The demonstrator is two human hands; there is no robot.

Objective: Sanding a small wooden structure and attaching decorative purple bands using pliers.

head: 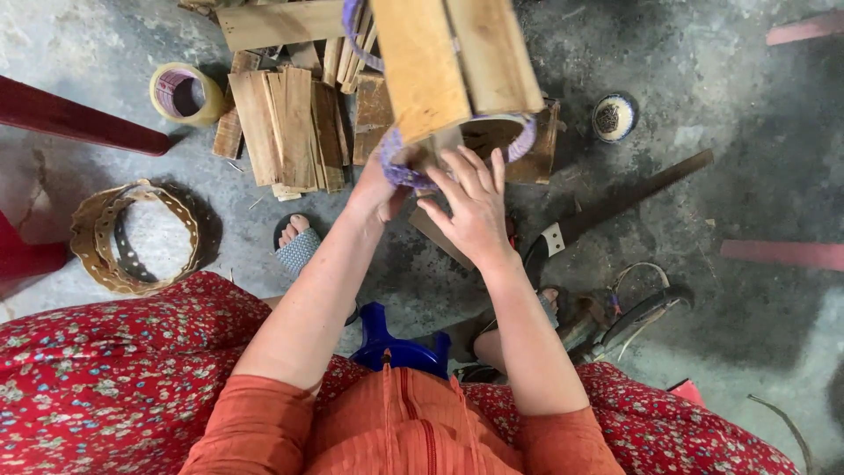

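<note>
1. Above the grey concrete floor (721,290), raised close to the camera: a box-like frame of pale, rough-sawn wooden slats (453,62), tilted, its open lower end turned toward the person.
2. A purple woven strap (400,171) runs round the lower end of the frame; a second loop of it shows at the upper left edge.
3. Left hand (378,189): fingers curled round the strap and the frame's lower left corner, gripping both.
4. Right hand (475,207): fingers spread, lying flat against the frame's lower edge; it presses rather than pinches.
5. On the floor under the frame: a loose pile of short wooden slats (286,127), touching and overlapping one another.
6. Left of the pile: a roll of clear packing tape (183,93), then a coil of perforated tan banding (132,237), well apart.
7. Right side: a handsaw with dark blade (615,204) and a small patterned round bowl (613,116).
8. Between the knees: a blue plastic stool (396,345).
</note>
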